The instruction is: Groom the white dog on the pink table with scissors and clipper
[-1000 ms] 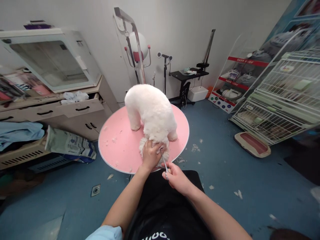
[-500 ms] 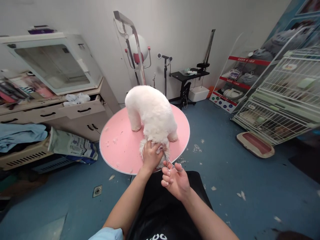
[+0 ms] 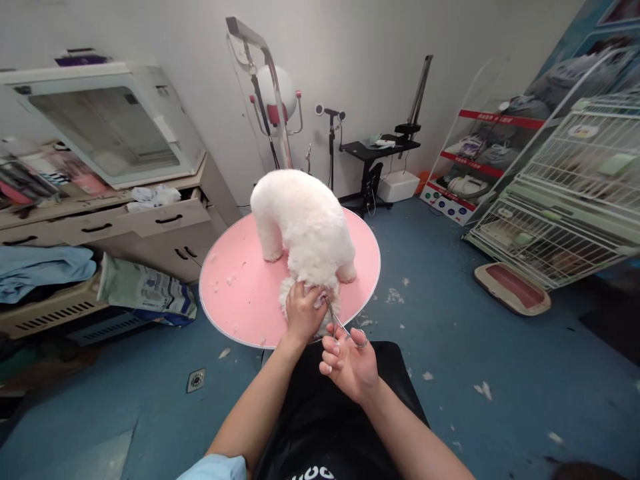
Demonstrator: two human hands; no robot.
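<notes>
A white, fluffy dog (image 3: 305, 213) stands on a round pink table (image 3: 230, 287), its head low at the near edge. My left hand (image 3: 304, 312) is closed on the dog's ear, folding it back so a patch of pinkish skin shows by the fingertips. Slim silver scissors (image 3: 338, 322) with finger rings are in my right hand (image 3: 353, 363), thumb through one ring. Their tips touch or nearly touch that pinkish patch; the exact contact is too small to tell. The dog's face is hidden beneath my left hand and its fur.
A metal grooming arm (image 3: 273, 73) rises behind the table. Drawers (image 3: 145, 223) and a bag (image 3: 145, 290) stand to the left. On the right are wire cages (image 3: 560, 227) and a litter tray (image 3: 513, 288). Fur tufts (image 3: 395, 295) lie on the blue floor.
My right hand has shifted very slightly left, with the scissors still at the ear. The left hand and the dog hold almost the same position.
</notes>
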